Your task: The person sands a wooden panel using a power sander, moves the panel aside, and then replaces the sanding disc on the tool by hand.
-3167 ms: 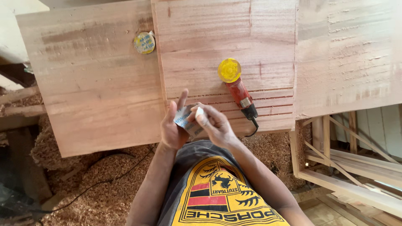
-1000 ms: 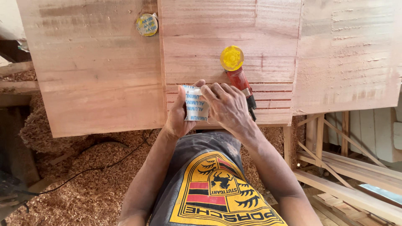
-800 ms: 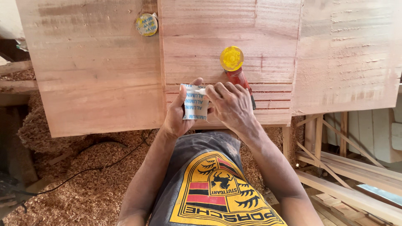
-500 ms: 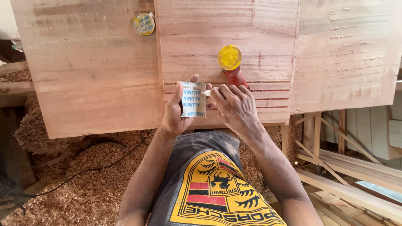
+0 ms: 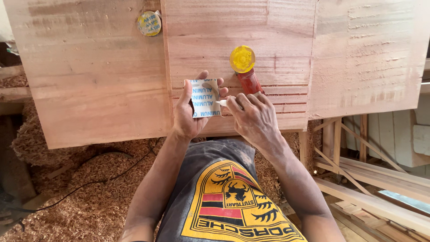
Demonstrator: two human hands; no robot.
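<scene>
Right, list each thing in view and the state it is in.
Left hand: holds sandpaper sheet, printed back up.
Right hand: pinches the sheet's right edge.
Sander: lying on board, untouched.
Sandpaper roll: on boards, untouched.
Boards: flat, side by side.
Shavings: heaped on floor.

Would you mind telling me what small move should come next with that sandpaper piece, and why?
Probably fold or tear it along its right edge. The left hand holds the sandpaper piece with its printed backing up, while the right hand pinches its lower right corner. It hangs above the grooved wooden panel, not yet flat on the wood.
</scene>
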